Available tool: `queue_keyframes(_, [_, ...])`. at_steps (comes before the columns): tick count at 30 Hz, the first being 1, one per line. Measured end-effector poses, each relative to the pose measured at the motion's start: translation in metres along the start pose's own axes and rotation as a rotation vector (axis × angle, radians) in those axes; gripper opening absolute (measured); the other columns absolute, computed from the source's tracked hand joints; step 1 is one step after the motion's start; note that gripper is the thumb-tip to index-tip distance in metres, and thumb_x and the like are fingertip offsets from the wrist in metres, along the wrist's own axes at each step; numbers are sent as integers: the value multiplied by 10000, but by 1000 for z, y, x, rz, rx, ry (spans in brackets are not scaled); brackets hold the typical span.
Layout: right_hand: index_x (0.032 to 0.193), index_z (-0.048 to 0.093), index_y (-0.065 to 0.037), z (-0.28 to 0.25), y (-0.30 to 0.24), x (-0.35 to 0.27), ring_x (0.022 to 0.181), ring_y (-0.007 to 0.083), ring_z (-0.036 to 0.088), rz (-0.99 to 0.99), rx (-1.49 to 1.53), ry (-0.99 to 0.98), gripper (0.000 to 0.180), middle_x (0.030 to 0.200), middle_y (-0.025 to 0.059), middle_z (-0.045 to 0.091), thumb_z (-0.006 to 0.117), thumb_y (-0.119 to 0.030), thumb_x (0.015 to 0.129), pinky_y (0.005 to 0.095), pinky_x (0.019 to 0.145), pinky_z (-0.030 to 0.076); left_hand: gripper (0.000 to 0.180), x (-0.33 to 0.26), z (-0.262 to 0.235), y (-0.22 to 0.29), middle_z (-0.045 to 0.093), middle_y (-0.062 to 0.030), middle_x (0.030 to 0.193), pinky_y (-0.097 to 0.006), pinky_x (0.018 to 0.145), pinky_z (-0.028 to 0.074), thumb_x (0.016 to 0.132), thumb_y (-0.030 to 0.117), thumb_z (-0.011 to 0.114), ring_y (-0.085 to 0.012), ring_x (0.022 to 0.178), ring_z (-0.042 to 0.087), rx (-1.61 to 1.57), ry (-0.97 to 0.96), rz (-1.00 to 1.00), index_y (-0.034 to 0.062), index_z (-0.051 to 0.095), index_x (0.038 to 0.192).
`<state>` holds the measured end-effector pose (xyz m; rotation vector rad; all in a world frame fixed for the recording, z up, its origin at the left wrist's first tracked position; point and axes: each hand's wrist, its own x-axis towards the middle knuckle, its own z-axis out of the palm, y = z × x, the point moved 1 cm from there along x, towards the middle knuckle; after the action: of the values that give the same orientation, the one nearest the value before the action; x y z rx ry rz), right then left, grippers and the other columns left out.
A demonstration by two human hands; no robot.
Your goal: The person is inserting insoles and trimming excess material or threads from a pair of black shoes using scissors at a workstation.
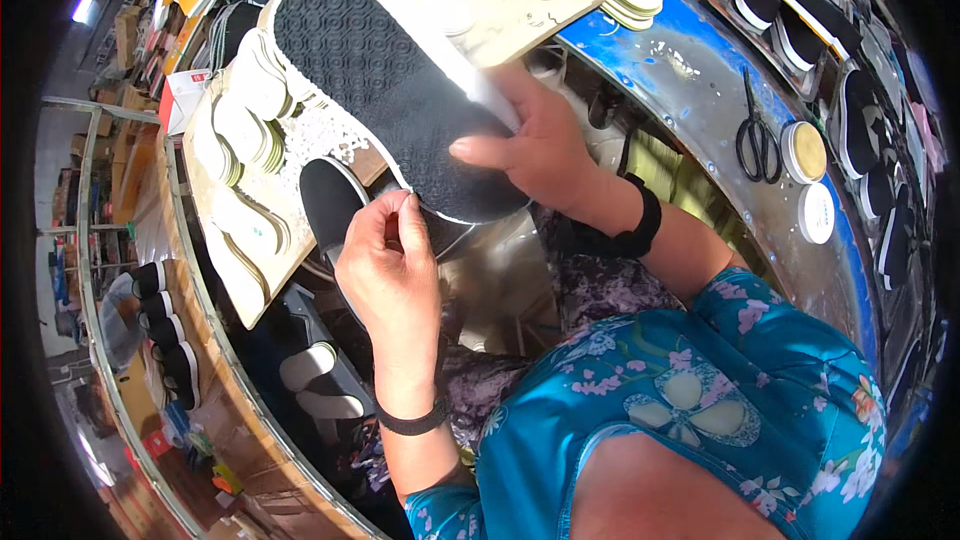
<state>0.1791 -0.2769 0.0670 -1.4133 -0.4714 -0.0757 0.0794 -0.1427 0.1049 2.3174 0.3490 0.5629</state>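
Note:
A shoe with a black patterned sole [365, 60] and a white side edge is held up before me, sole facing me. My right hand [535, 135] grips it at the right side, thumb flat on the sole. At the sole's lower-left rim my left hand [388, 265] is closed in a pinch, fingertips touching the white edge. What lies between those fingertips is too small to make out. Just behind the left hand, a second black shoe [332, 202] with a pale rim rests at the board's edge.
A pale board [225, 270] carries stacks of white insoles [235, 135] and scattered white scraps [325, 130]. On the blue-edged metal table [690, 90] lie black scissors [757, 145], a round tin [803, 152] and a white lid [817, 214]. Black shoes [860, 130] line the far right.

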Motion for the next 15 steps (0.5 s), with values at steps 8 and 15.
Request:
queue_keyframes(8, [1031, 541, -9, 4, -9, -6, 751, 234, 626, -36, -80, -11, 511, 833, 161, 614, 734, -239, 617, 308, 669, 476, 72, -1, -1, 13, 594, -166, 798, -390, 620, 481, 794, 52, 558, -325, 696, 593, 356, 0, 218, 2, 569, 845])
queue_keyframes(15, [1014, 550, 2, 0, -13, -6, 754, 214, 625, -25, -78, -14, 490, 829, 164, 617, 731, -227, 621, 302, 671, 475, 59, 7, -5, 7, 589, -142, 722, -359, 565, 475, 763, 49, 585, -313, 625, 590, 210, -107, 171, 4, 549, 776])
